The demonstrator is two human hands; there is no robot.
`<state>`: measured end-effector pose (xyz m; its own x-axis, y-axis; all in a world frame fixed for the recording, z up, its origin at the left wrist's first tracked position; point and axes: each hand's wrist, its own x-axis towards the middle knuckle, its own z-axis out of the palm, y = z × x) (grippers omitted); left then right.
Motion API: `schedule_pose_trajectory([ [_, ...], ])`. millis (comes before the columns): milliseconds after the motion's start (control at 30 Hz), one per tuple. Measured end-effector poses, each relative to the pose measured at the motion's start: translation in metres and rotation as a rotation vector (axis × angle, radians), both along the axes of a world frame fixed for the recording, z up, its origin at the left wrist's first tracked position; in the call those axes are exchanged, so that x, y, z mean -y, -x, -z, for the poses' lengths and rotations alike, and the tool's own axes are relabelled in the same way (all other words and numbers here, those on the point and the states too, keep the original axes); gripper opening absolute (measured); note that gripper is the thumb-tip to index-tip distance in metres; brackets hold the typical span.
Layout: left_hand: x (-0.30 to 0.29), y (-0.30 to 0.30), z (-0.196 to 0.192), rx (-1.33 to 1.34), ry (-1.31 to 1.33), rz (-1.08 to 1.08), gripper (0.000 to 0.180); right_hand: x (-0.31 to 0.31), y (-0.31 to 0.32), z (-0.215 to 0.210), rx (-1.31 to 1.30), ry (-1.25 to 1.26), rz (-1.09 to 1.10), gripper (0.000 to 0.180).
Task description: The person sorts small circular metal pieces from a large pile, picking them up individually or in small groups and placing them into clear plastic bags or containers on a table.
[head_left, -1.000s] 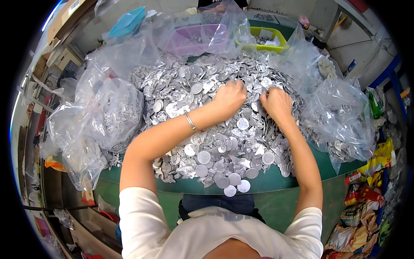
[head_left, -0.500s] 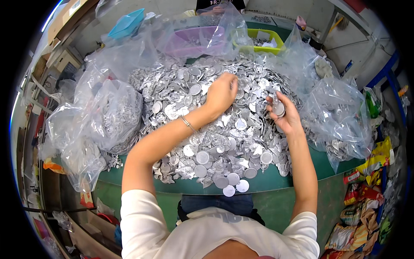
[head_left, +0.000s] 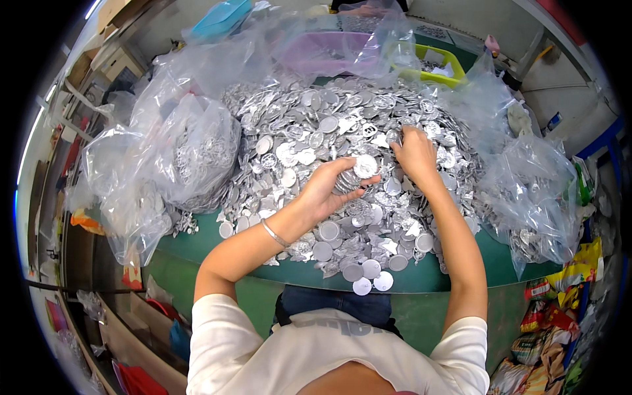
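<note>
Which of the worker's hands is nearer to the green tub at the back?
Right. The right hand is at the silvery pieces, in front of the green tub; the left hand is farther from it, lower and to the left.

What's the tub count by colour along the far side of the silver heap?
Blue tub: 1
Purple tub: 1
Yellow-green tub: 1
Total: 3
Silver metal pieces left out: they overlap too much to count.
</note>
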<state>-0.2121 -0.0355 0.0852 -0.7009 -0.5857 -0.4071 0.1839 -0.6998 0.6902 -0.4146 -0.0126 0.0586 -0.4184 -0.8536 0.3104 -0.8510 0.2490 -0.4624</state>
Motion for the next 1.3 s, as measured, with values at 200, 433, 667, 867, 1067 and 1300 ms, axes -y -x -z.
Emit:
schedule_pose_trajectory([
  [200,-0.014,-0.018,0.000,-0.128,-0.063,0.049,0.033,-0.014,0.008,0.010,0.066,0.175,-0.059,0.021],
  [433,-0.035,-0.033,0.007,-0.240,-0.163,0.037,0.038,-0.072,-0.014,-0.012,1.413,0.228,-0.162,0.015],
  [667,-0.069,-0.047,0.020,-0.269,-0.300,-0.076,0.036,-0.105,-0.075,-0.023,1.342,0.054,-0.313,0.014],
  [867,-0.089,-0.064,0.029,-0.320,-0.259,-0.127,0.034,-0.113,-0.099,-0.023,0.962,0.059,-0.343,0.017],
  [1067,-0.104,-0.075,0.029,-0.331,-0.290,-0.167,0.035,-0.112,-0.125,-0.017,0.679,0.015,-0.496,0.017],
  [1300,-0.106,-0.089,0.031,-0.336,-0.232,-0.161,0.038,-0.110,-0.133,-0.029,0.907,0.159,-0.277,0.016],
])
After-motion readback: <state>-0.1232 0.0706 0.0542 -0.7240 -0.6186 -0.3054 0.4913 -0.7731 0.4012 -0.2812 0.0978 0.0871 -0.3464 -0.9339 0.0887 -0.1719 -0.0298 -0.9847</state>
